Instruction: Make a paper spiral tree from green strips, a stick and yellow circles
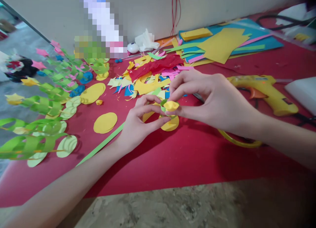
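Observation:
Above the table, a small yellow folded-paper star (171,105) sits between the fingertips of my two hands. A narrow loop of green paper strip (163,104) curls right beside the star. My right hand (197,93) comes from the right, its thumb and fingers pinched at the star. My left hand (143,117) is closed on the green strip, fingers bent toward the loop; its exact grip is partly hidden. A long green strip (102,144) trails from under my left hand toward the lower left. Just below the star lies a yellow paper disc (170,123).
Spiral green paper stems (49,99) with stars and round bases stand at left. Yellow discs (105,122) lie nearby. Coloured paper scraps (148,79) are heaped behind my hands. A yellow glue gun (266,89) lies at right, paper sheets (224,45) behind.

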### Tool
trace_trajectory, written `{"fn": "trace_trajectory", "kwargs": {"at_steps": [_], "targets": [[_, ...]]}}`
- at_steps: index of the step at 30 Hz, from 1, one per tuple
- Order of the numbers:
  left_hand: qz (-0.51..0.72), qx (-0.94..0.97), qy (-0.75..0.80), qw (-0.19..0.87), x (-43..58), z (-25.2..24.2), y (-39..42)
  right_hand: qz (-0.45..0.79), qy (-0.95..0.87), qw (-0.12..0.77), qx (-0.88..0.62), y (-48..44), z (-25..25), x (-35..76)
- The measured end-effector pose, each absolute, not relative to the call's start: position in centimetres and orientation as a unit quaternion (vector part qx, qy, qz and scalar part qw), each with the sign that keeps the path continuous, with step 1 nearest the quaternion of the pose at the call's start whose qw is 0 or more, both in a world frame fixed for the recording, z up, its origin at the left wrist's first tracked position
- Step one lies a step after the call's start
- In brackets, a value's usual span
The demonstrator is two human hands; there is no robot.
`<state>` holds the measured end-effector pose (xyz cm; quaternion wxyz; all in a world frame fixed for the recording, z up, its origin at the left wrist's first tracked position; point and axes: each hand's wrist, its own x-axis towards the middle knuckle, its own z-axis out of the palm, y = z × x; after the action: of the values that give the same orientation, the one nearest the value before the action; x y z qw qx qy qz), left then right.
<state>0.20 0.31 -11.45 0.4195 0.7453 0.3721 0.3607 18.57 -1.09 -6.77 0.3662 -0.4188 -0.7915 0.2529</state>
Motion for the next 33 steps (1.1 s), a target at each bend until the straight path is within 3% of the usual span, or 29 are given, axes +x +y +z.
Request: {"fn": "trace_trajectory", "kwargs": {"at_steps": [18, 23, 27, 31, 33], "targets": [[0.368, 0.728, 0.346, 0.464, 0.2, -12.1, 0.6, 0.249, -0.798, 0.355, -0.418, -1.2, -6.6, 18.5], [0.371, 0.731, 0.355, 0.450, 0.2, -12.0, 0.5, 0.190, -0.823, 0.319, -0.429, -1.4, -5.8, 19.3], [0.373, 0.726, 0.383, 0.434, 0.0, -12.2, 0.5, 0.059, -0.798, 0.241, -0.548, -1.5, -6.5, 23.5], [0.384, 0.699, 0.403, 0.450, -0.2, -12.7, 0.4, -0.119, -0.703, 0.074, -0.697, -1.7, -9.4, 30.1], [0.397, 0.680, 0.409, 0.461, -0.4, -13.1, 0.3, -0.107, -0.660, 0.042, -0.742, -2.1, -11.3, 33.2]]}}
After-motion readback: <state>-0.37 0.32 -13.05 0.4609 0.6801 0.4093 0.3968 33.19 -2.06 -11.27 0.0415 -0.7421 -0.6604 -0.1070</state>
